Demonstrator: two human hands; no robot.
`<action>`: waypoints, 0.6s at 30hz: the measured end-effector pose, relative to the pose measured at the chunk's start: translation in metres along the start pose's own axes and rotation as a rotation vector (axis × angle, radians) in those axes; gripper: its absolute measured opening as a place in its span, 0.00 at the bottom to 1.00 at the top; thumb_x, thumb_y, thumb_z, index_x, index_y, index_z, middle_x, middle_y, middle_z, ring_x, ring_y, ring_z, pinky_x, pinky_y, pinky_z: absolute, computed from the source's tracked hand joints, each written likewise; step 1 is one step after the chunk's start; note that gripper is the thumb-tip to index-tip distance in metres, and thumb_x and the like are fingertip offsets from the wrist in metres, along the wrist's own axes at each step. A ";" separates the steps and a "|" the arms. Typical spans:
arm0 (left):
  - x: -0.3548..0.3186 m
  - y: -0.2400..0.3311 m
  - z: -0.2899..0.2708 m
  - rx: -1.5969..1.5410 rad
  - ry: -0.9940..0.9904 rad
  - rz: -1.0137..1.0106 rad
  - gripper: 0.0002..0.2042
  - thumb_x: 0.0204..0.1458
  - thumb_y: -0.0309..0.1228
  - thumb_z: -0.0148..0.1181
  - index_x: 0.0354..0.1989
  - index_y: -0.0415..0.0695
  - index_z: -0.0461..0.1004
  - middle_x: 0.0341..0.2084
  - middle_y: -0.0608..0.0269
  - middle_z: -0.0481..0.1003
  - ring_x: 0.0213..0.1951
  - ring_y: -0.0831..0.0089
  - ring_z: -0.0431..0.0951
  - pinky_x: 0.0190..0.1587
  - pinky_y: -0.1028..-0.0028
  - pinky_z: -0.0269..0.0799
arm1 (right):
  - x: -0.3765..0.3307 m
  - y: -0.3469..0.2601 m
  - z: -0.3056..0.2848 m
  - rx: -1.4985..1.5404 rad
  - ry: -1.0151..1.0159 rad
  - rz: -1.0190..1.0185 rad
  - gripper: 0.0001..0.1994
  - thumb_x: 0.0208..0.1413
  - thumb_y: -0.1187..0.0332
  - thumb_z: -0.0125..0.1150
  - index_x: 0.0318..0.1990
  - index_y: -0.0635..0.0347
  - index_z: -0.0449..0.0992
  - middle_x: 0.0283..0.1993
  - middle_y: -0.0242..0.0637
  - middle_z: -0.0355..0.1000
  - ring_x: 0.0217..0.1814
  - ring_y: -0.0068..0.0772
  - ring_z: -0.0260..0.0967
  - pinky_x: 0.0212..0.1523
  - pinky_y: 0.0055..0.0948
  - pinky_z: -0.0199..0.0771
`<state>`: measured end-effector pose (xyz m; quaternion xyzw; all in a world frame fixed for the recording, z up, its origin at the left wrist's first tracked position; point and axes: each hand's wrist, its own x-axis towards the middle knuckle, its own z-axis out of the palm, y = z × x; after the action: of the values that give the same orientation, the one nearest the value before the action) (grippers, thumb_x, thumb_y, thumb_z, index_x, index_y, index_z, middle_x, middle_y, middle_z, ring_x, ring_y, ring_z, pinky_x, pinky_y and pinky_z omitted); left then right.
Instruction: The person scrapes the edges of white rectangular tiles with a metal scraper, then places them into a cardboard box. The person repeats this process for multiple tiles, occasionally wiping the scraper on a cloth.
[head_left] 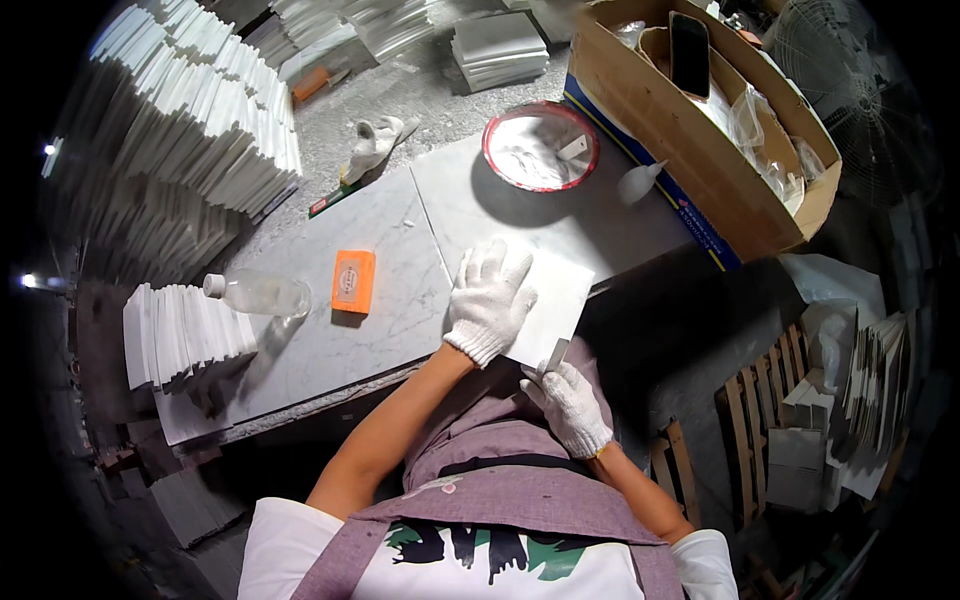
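Using red-rimmed round bowl [487, 150] with white contents as reference. Holding down a flat white rectangular tile [560, 300] on near side of bowl, at near edge of a grey-veined white worktop [400, 240]. Pressing on it with left hand [492, 300], in white knitted glove, palm down, fingers slightly spread and pointing toward bowl. Pinching a small flat grey strip-shaped tool [558, 354] in right hand [572, 402], likewise gloved, farther from bowl than left hand, at tile's near side. Probably touching tile edge with tool; hard to confirm from this angle.

Just right of bowl: long brown cardboard carton [660, 130] with blue lower band, carrying a black phone [689, 55] and clear plastic bags. Right and slightly nearer than bowl, beside carton: small white squeeze bottle [636, 185] with pointed tip.

Left of bowl: crumpled white cloth [370, 150]. Left and nearer than bowl: orange rectangular block [354, 282]; past that, clear plastic bottle [262, 293] with white cap, next to a low stack of white tiles [185, 335]. Beyond bowl: short pile of white slabs [500, 50]. Well left of bowl: tall stacks of thin white pieces [210, 110].
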<state>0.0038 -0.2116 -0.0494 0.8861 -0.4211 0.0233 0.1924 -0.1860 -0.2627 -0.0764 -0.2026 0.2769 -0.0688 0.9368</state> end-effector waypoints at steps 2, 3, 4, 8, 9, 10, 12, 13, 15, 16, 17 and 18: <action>0.013 0.008 -0.006 -0.030 -0.018 0.113 0.20 0.47 0.41 0.58 0.50 0.52 0.69 0.54 0.50 0.62 0.56 0.48 0.61 0.57 0.56 0.61 | -0.003 0.003 -0.001 -0.026 0.016 0.029 0.11 0.58 0.70 0.57 0.47 0.61 0.70 0.47 0.35 0.70 0.55 0.31 0.67 0.57 0.36 0.69; 0.021 0.013 -0.006 -0.055 -0.038 0.152 0.19 0.47 0.40 0.57 0.49 0.51 0.69 0.54 0.50 0.63 0.55 0.49 0.62 0.56 0.56 0.61 | -0.003 0.003 -0.001 -0.020 0.028 0.015 0.10 0.58 0.71 0.57 0.47 0.61 0.70 0.47 0.34 0.70 0.55 0.32 0.67 0.57 0.36 0.69; 0.028 0.016 -0.004 -0.082 -0.056 0.190 0.18 0.47 0.40 0.57 0.47 0.51 0.70 0.53 0.51 0.63 0.54 0.50 0.62 0.55 0.56 0.62 | -0.003 0.002 -0.001 -0.019 0.040 0.001 0.10 0.58 0.71 0.57 0.46 0.61 0.70 0.47 0.34 0.70 0.55 0.32 0.67 0.56 0.36 0.69; 0.048 0.027 0.006 -0.079 -0.095 0.258 0.15 0.46 0.41 0.57 0.42 0.51 0.70 0.47 0.54 0.64 0.51 0.52 0.63 0.52 0.56 0.62 | -0.001 -0.011 0.005 0.043 0.076 -0.085 0.09 0.58 0.72 0.56 0.46 0.61 0.70 0.46 0.35 0.70 0.55 0.34 0.68 0.55 0.35 0.70; 0.053 0.029 0.011 -0.043 -0.095 0.270 0.17 0.48 0.42 0.56 0.45 0.52 0.70 0.49 0.54 0.63 0.51 0.53 0.63 0.53 0.55 0.61 | 0.001 -0.017 0.005 0.024 0.106 -0.087 0.09 0.59 0.72 0.55 0.46 0.61 0.69 0.46 0.34 0.70 0.55 0.35 0.68 0.55 0.35 0.71; 0.054 0.029 0.014 -0.035 -0.054 0.294 0.17 0.48 0.42 0.56 0.46 0.52 0.70 0.50 0.53 0.63 0.52 0.52 0.63 0.55 0.54 0.60 | -0.002 -0.024 0.008 0.019 0.083 -0.103 0.10 0.59 0.72 0.54 0.47 0.62 0.68 0.46 0.35 0.70 0.54 0.35 0.69 0.54 0.35 0.72; 0.057 0.028 0.022 -0.014 0.030 0.341 0.18 0.50 0.43 0.55 0.48 0.51 0.70 0.52 0.53 0.63 0.53 0.51 0.62 0.57 0.53 0.58 | -0.009 -0.042 0.008 -0.061 0.125 0.007 0.11 0.60 0.71 0.54 0.48 0.64 0.68 0.45 0.37 0.70 0.53 0.34 0.69 0.53 0.33 0.73; 0.056 0.027 0.026 0.001 0.021 0.328 0.20 0.52 0.45 0.53 0.51 0.52 0.69 0.55 0.52 0.61 0.57 0.50 0.60 0.60 0.49 0.55 | -0.015 -0.051 0.006 -0.176 0.192 0.034 0.12 0.60 0.70 0.54 0.49 0.65 0.67 0.45 0.38 0.69 0.52 0.33 0.70 0.51 0.31 0.74; 0.059 0.029 0.019 -0.023 -0.042 0.313 0.20 0.52 0.45 0.52 0.51 0.52 0.69 0.56 0.52 0.61 0.59 0.50 0.59 0.61 0.49 0.53 | -0.024 -0.067 -0.014 -0.270 0.273 -0.058 0.13 0.60 0.69 0.54 0.49 0.64 0.67 0.41 0.35 0.70 0.42 0.25 0.71 0.43 0.24 0.75; 0.058 0.029 0.018 -0.037 -0.074 0.299 0.20 0.53 0.46 0.52 0.52 0.52 0.69 0.57 0.52 0.61 0.59 0.50 0.58 0.62 0.49 0.53 | -0.027 -0.073 -0.022 -0.299 0.332 -0.103 0.13 0.60 0.68 0.55 0.49 0.63 0.67 0.39 0.34 0.70 0.38 0.22 0.71 0.39 0.21 0.75; 0.057 0.028 0.022 -0.020 -0.035 0.298 0.20 0.52 0.46 0.52 0.52 0.52 0.69 0.57 0.53 0.61 0.59 0.51 0.59 0.62 0.49 0.53 | -0.028 -0.080 -0.028 -0.324 0.378 -0.167 0.12 0.60 0.68 0.55 0.49 0.62 0.68 0.37 0.32 0.70 0.34 0.19 0.69 0.36 0.19 0.73; 0.057 0.028 0.024 -0.029 -0.031 0.296 0.20 0.52 0.45 0.52 0.52 0.52 0.69 0.57 0.53 0.61 0.59 0.51 0.60 0.62 0.49 0.53 | -0.025 -0.087 -0.032 -0.351 0.423 -0.231 0.12 0.60 0.68 0.55 0.48 0.62 0.68 0.36 0.30 0.70 0.30 0.17 0.67 0.32 0.17 0.70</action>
<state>0.0165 -0.2781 -0.0509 0.8116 -0.5504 0.0319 0.1931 -0.2258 -0.3466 -0.0518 -0.3729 0.4489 -0.1665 0.7948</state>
